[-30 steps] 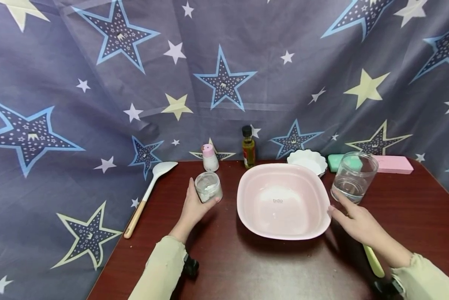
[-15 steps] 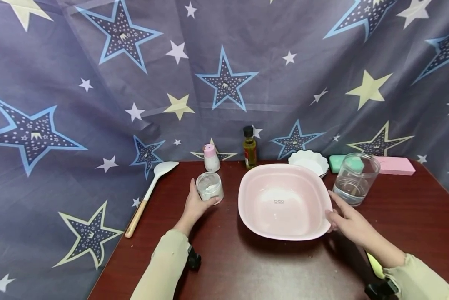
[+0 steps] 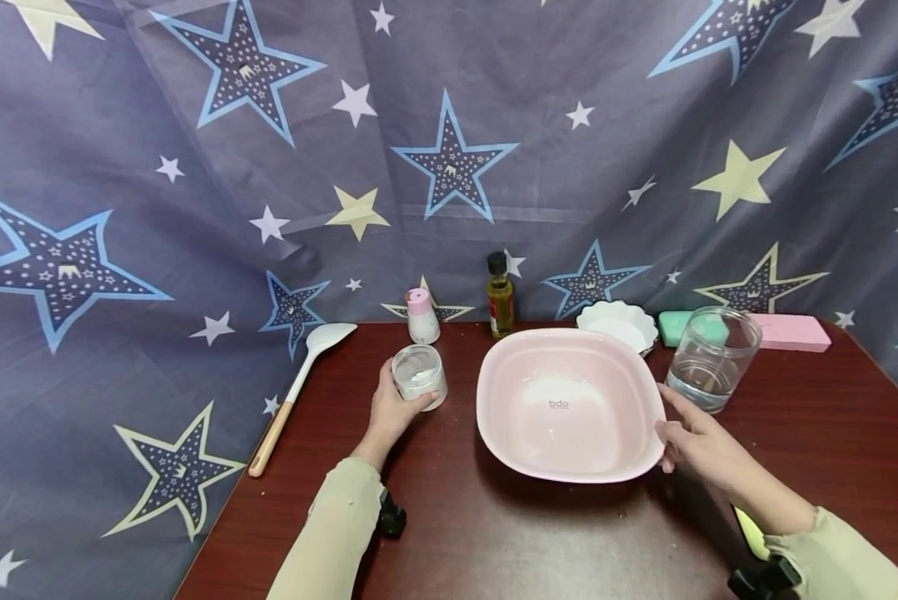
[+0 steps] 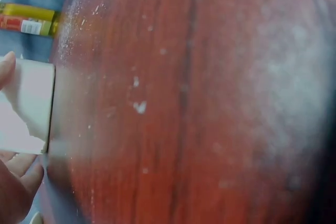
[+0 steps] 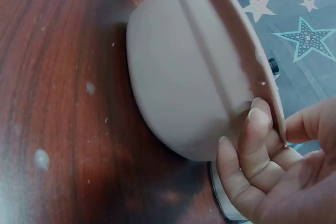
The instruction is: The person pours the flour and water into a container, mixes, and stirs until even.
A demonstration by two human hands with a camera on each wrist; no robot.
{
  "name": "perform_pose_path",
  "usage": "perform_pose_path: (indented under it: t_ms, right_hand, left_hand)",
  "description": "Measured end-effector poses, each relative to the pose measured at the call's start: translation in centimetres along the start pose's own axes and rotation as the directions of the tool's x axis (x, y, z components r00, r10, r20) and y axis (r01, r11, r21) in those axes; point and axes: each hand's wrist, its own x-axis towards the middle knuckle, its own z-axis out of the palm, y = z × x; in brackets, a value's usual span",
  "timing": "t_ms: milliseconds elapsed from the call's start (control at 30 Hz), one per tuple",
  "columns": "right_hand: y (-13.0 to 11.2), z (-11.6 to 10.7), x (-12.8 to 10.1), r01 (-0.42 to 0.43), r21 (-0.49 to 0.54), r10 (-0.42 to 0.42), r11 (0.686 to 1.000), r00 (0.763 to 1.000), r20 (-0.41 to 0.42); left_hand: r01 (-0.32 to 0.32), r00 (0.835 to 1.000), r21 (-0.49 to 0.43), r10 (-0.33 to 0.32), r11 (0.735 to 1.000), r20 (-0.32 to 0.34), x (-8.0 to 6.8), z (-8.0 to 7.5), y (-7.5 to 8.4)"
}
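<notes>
Left of the basin (image 3: 569, 442) was the jar (image 3: 420, 381); just right of the basin, on the surface (image 3: 509, 542), stood the glass (image 3: 711, 358), liquid (image 3: 695, 388) inside. The shaker (image 3: 422, 323) stood behind the jar, the bottle (image 3: 501, 302) and small bowl (image 3: 617, 322) behind the basin. Two blocks (image 3: 796, 332) lay behind the glass. The utensil (image 3: 295, 390) lay at far left.

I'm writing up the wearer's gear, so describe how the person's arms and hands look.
The left hand and right hand are both gloveless. The left sleeve and right sleeve are long, pale yellowish-green and plain, with slightly crinkled cuffs. A small, black, boxy camera sits at each wrist, the left camera and the right camera.
</notes>
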Motion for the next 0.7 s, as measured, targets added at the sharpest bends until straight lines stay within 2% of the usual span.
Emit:
perform_pose_path:
  t_ms: [167,433,700]
  right_hand:
    - [0.0,-0.1,0.1,0.0,0.003,0.0,1.0,1.0,0.018]
    - [0.2,-0.1,0.1,0.008,0.026,-0.009,1.0,1.0,0.024]
    - [0.2,-0.2,0.1,0.0,0.001,0.0,1.0,1.0,0.004]
  left_hand:
    - [-0.022,0.999,0.0,0.022,1.0,-0.034,-0.1,0.1,0.1]
    - [-0.039,0.999,0.005,0.039,0.999,-0.034,-0.4,-0.3,0.5]
    - [-0.144,0.989,0.059,0.145,0.988,-0.012,-0.6,-1.8,3.2]
